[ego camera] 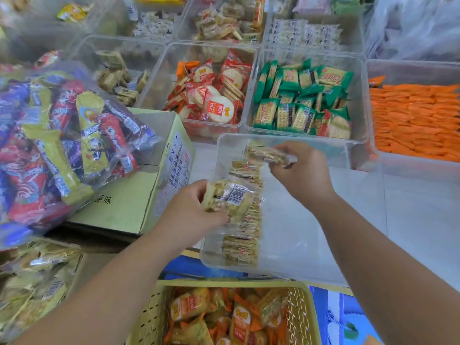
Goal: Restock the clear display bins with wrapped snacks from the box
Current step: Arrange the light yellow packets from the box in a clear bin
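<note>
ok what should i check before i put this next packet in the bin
1. Right hand grips the packet: ok.
2. Packet is above the bin: ok.
3. Bare floor in the bin to the right of the row: ok.
4. Left hand holds the stack, ready for the next ones: ok.
5. Packet is the same kind as the row: cannot tell, too blurred.
6. Far end of the row is tidy: cannot tell, the hands hide it.
</note>
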`<state>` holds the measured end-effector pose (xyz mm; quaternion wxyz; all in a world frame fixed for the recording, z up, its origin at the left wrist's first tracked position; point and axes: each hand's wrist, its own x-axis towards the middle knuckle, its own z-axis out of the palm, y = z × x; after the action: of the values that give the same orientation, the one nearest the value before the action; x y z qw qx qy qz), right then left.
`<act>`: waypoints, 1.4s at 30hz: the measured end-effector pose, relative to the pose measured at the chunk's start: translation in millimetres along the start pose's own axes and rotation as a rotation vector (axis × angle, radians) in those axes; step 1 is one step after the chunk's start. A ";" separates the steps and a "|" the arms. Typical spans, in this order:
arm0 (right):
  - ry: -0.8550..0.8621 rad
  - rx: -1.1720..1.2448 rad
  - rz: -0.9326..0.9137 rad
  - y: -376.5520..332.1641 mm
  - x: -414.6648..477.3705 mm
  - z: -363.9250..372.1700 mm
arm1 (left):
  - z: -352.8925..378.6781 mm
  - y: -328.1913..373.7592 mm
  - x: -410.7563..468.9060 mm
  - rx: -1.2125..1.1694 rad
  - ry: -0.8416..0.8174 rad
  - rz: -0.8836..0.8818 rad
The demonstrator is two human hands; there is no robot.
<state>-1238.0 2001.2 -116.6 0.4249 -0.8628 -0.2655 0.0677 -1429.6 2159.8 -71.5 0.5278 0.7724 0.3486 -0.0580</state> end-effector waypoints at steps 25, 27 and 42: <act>-0.192 -0.340 -0.158 44.1 51.9 65.8 | 44.0 43.5 122.8 1.010 -0.502 0.143; -0.266 -0.425 -0.096 38.8 57.9 71.5 | 43.9 44.2 120.9 1.025 -0.506 0.159; -0.218 -0.058 0.440 55.2 52.8 83.6 | 19.2 -8.1 38.8 -0.004 0.326 0.043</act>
<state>-1199.6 2059.2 -205.9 0.3439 -0.8993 -0.1174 0.2435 -1400.0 2163.5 -103.9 0.4668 0.7778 0.4132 0.0803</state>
